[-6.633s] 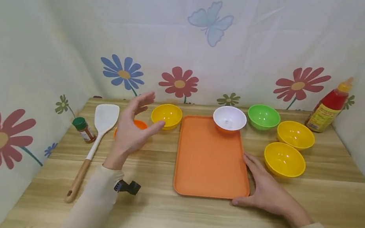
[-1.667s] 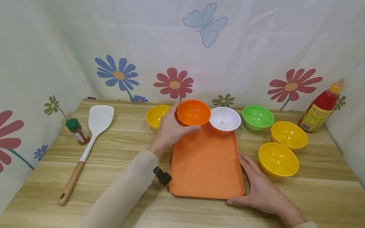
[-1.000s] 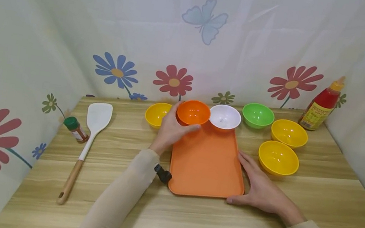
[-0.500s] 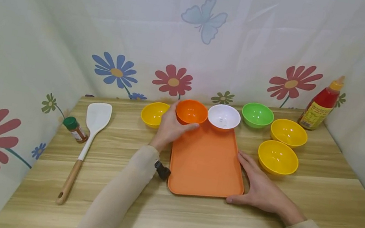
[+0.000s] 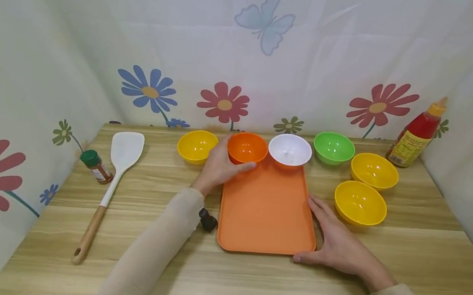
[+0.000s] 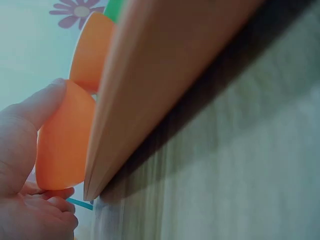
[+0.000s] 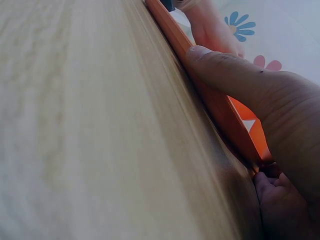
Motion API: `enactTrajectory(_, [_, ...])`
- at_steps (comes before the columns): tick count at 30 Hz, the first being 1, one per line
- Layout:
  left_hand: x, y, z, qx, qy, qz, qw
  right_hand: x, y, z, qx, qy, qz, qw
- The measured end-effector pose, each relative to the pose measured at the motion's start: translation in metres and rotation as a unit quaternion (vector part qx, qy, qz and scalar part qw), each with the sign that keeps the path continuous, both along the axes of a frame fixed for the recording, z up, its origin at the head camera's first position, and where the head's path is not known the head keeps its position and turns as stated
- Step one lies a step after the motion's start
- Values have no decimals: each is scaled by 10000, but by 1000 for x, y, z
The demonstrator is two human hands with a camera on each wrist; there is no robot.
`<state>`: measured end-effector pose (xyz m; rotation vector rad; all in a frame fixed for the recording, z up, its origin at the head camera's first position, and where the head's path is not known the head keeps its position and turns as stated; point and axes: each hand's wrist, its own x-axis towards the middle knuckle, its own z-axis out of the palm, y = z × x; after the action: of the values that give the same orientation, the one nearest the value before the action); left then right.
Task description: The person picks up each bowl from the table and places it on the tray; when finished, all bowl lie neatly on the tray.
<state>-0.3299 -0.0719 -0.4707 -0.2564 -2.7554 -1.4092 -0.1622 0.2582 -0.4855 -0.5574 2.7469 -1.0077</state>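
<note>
My left hand (image 5: pixel 219 164) holds a small orange bowl (image 5: pixel 247 149) at the far left corner of an orange tray (image 5: pixel 269 214), thumb on the near side and fingers round the left. In the left wrist view the bowl's outer wall (image 6: pixel 65 137) shows between thumb and fingers. A white-lined bowl with an orange outside (image 5: pixel 289 151) stands right beside it at the tray's far edge. My right hand (image 5: pixel 337 243) rests against the tray's right side, thumb at the near corner. The right wrist view shows that thumb (image 7: pixel 225 75) touching the tray rim.
Just left of my left hand sits a yellow bowl (image 5: pixel 196 146). Right of the tray are a green bowl (image 5: pixel 334 148), two more yellow bowls (image 5: pixel 360 204) and a red sauce bottle (image 5: pixel 416 134). A white spatula (image 5: pixel 110 194) and a spice jar (image 5: pixel 96 166) lie at left.
Since the oldest frame, my left hand has carried the orange bowl from the table onto the tray. Lately it has shifted slightly left, and the yellow bowl beside it has slid left. Right hand stays.
</note>
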Motion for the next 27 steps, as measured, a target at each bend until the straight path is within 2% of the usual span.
enactTrajectory(7, [-2,-2,1,15,81,-181,9998,-1,0,0,21,-38,-7,10000])
enactTrajectory(16, [4,-3,4,-292,108,-71,9995,-1,0,1,74,1,-25,10000])
enactTrajectory(22, [15,-7,11,-305,238,-167,9991,-1,0,1,63,14,-12,10000])
enactTrajectory(27, [29,-13,21,-334,250,-196,9989,-1,0,0,92,35,-20,9999])
